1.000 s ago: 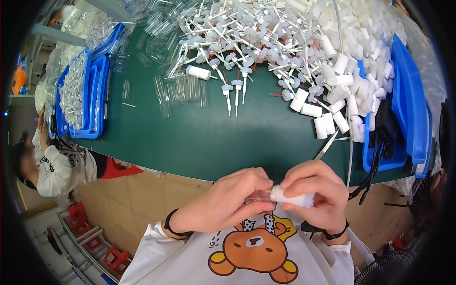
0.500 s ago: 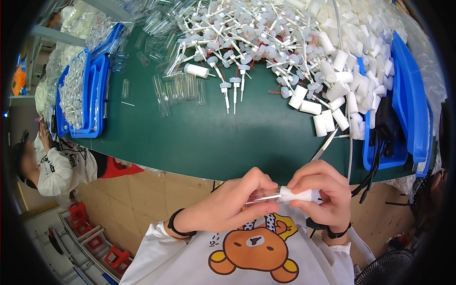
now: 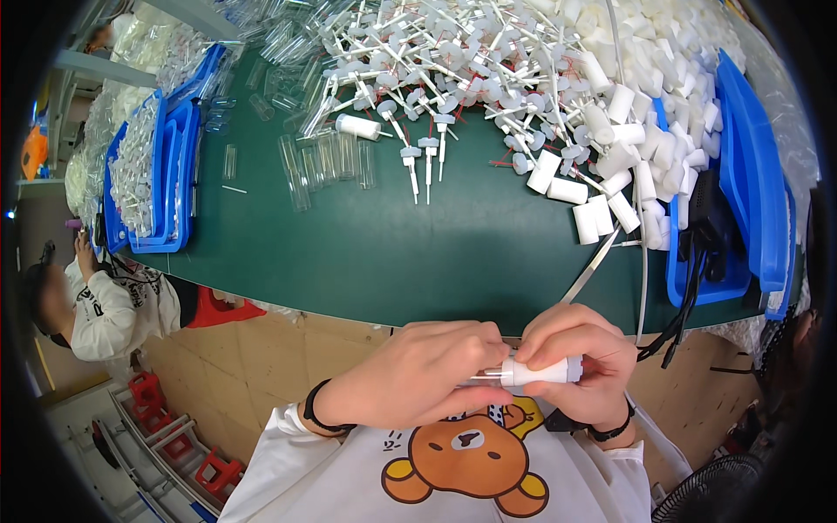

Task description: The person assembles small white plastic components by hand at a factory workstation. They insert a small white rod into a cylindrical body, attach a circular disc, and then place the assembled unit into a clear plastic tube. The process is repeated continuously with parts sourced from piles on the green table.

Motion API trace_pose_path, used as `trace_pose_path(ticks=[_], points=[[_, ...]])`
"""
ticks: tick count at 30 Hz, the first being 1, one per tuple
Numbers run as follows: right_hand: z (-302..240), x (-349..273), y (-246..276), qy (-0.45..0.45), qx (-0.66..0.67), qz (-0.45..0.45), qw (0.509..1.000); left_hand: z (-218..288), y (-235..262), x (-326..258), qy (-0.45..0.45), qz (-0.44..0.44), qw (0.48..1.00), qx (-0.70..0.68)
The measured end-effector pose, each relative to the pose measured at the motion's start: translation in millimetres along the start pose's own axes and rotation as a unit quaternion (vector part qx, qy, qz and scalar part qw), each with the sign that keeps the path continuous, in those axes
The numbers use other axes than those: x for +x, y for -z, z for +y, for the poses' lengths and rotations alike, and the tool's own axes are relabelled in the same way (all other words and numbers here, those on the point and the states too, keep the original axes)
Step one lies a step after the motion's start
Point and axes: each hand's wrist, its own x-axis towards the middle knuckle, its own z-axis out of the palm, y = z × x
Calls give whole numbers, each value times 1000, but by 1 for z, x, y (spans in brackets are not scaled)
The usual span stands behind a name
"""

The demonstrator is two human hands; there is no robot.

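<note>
Over my lap, just off the table's near edge, my two hands meet around one small assembly. My right hand point(image 3: 586, 356) pinches a white foam cylinder point(image 3: 542, 375) with a grey cap on its right end. A thin white stem sticks out of its left end. My left hand point(image 3: 414, 370) is closed around a clear plastic tube point(image 3: 488, 376), mostly hidden behind its fingers. The tube's mouth meets the cylinder's left end, with the stem inside; how far the cylinder sits in the tube is hard to see.
Capped stems point(image 3: 427, 61) are heaped at the table's back, white foam cylinders point(image 3: 658, 157) at right. Several clear tubes point(image 3: 296, 170) lie at left on the green tabletop point(image 3: 366, 261). Blue trays point(image 3: 179, 183) flank both sides. A cable point(image 3: 643, 279) crosses the right. A co-worker point(image 3: 113, 305) sits left.
My left fingers have closed further over the tube, hiding more of it. The cylinder has shifted slightly left and nearer to me, and its grey cap now shows more clearly.
</note>
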Motion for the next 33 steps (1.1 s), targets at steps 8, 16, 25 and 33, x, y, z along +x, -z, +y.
trace_pose_path(ticks=[8, 16, 25, 33], points=[[8, -6, -6, 17, -14, 70, 997, -7, -5, -1, -24, 80, 995, -49], [11, -10, -3, 92, -79, 76, 990, -4, -3, 2, -26, 74, 996, -44], [23, -4, -1, 98, -3, 81, 992, -7, -10, 8, -29, 116, 990, -67], [21, -8, -8, 111, -130, 107, 979, -7, -13, 14, -37, 111, 989, -90]])
